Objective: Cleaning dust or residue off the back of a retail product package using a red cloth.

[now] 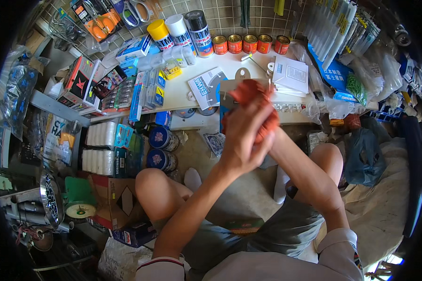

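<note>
A bunched red-orange cloth or glove [255, 92], blurred by motion, is at the centre, level with the front edge of the white shelf. My left hand [244, 137] closes over its near side, fingers wrapped on it. My right forearm runs in from the right, and my right hand [271, 131] is almost wholly hidden behind my left hand and the red item. What it grips cannot be made out. Directly behind the red item is a flat grey-and-blue package [228, 92] with a rounded hanging tab. Whether a hand holds that package is unclear.
On the white shelf [211, 63] are an EHWA disc package [208, 87], stacked white packets [290, 75], spray cans [198, 34], several small red tins [250, 44] and a phone [109, 82]. Blue-lidded tubs [161, 159] and a green scale [79, 196] are at left. My knees flank the floor.
</note>
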A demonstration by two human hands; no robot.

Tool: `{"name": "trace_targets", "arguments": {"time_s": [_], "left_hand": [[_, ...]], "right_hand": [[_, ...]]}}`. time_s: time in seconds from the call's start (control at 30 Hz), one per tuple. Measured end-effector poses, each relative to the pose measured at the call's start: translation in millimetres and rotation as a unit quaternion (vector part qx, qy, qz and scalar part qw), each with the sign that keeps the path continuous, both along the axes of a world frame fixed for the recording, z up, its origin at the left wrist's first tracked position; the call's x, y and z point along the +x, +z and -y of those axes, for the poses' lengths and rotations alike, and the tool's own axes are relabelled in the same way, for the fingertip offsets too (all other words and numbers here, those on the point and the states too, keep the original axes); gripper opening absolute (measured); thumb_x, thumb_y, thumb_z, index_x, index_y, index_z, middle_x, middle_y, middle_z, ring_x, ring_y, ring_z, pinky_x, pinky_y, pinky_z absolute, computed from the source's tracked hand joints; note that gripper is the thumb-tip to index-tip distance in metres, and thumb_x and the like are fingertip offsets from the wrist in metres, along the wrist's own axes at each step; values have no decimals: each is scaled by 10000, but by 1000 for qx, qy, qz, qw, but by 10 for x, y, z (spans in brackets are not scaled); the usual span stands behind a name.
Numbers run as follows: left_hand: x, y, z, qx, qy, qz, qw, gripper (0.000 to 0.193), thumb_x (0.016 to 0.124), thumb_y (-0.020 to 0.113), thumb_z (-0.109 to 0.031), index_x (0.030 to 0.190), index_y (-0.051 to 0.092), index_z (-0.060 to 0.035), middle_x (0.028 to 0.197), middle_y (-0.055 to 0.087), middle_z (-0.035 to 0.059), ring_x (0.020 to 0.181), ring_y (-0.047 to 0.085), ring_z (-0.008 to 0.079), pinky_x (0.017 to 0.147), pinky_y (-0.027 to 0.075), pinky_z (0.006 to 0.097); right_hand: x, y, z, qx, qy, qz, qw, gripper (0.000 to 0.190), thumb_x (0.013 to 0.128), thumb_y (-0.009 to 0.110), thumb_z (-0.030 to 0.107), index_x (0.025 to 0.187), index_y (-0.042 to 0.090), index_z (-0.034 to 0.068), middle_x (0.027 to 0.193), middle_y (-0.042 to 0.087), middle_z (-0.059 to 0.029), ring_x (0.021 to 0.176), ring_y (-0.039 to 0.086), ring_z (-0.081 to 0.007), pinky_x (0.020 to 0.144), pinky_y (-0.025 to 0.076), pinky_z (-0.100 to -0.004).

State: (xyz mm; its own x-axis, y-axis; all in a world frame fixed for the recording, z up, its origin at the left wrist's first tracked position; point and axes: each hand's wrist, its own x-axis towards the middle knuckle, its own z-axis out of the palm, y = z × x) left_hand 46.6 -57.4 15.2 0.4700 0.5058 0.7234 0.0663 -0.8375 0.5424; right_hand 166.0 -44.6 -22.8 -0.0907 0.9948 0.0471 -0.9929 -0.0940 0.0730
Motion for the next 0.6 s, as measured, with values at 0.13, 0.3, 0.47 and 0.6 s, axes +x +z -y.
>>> {"name": "trace_targets", "arguments": {"time_s": [0.13, 0.3, 0.47, 0.6], "left_hand": [[140, 66, 53, 61, 15, -92, 994, 626, 960, 614, -315, 1495, 491, -15, 1580, 403, 276, 1450, 384, 489, 1182, 295, 574], [-31, -90, -500, -30, 213, -67, 974, 688, 952, 608, -333, 1527, 444, 9, 1592, 369, 302, 1460, 348, 510, 1180, 295, 599], [104, -86, 53, -25, 35, -110, 993, 816, 972, 555, -410, 1612, 279, 15, 1662, 247, 288, 1545, 187, 505, 1237, 165, 599], [158, -171, -162, -110, 172, 48, 978, 729, 1087, 344, -470, 1607, 252, 33, 1669, 170, 312, 1531, 164, 527, 1248, 138, 566]], "right_hand": [[525, -266, -85, 196, 83, 70, 975, 632, 1046, 465, 583, 1525, 441, 172, 1447, 578, -64, 1265, 580, -321, 1098, 473, -505], [3, 799, 172, -83, 89, 301, 946, 807, 1002, 335, 761, 1537, 456, 168, 1518, 527, -78, 1368, 521, -250, 1161, 394, -467], [185, 410, -4, -117, 18, 227, 967, 568, 976, 577, 668, 1267, 591, 181, 1066, 589, -26, 978, 584, -196, 929, 536, -385], [-124, 682, 221, 1, 70, 389, 919, 937, 1000, 369, 759, 1632, 273, 73, 1669, 338, -83, 1514, 333, -238, 1255, 226, -408]]}}
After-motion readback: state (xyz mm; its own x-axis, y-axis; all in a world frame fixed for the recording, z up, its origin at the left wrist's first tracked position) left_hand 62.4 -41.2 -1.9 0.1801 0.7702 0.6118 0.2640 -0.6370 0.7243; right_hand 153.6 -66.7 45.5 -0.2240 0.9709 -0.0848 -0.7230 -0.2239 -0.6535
